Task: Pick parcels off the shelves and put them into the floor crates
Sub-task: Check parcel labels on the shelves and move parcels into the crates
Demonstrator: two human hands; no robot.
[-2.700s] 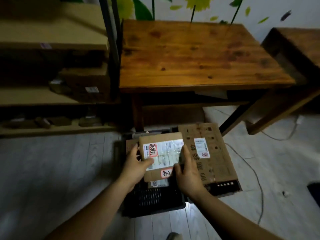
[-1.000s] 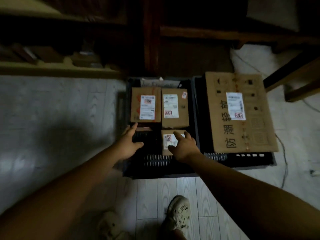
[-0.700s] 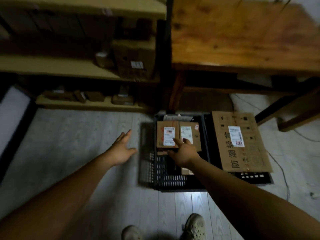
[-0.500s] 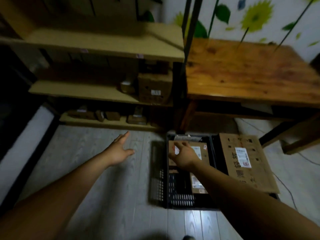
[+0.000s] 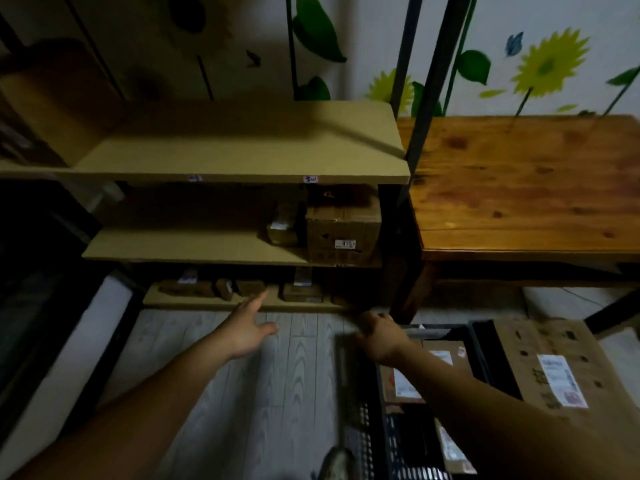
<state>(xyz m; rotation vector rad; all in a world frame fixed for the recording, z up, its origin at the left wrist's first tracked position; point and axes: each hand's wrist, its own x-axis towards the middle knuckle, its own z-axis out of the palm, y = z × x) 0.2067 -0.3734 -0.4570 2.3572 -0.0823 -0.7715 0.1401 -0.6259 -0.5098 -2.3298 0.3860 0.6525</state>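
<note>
In the head view, the left hand (image 5: pixel 247 332) is stretched toward the bottom shelf (image 5: pixel 207 303), its grip released, fingers straight; the right hand (image 5: pixel 379 337), blurred, is seen over the black crate (image 5: pixel 398 441) at its far left corner, fingers loosely bent, nothing held; small parcels (image 5: pixel 185 287) lie on that shelf; labelled parcels (image 5: pixel 445 356) lie inside the crate.

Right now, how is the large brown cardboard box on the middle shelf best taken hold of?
Likely from the front, by the side faces of the large brown cardboard box: its labelled front faces outward; the shelf board above blocks a top grip. A small brown parcel crowds its left, so slide it forward first.
</note>
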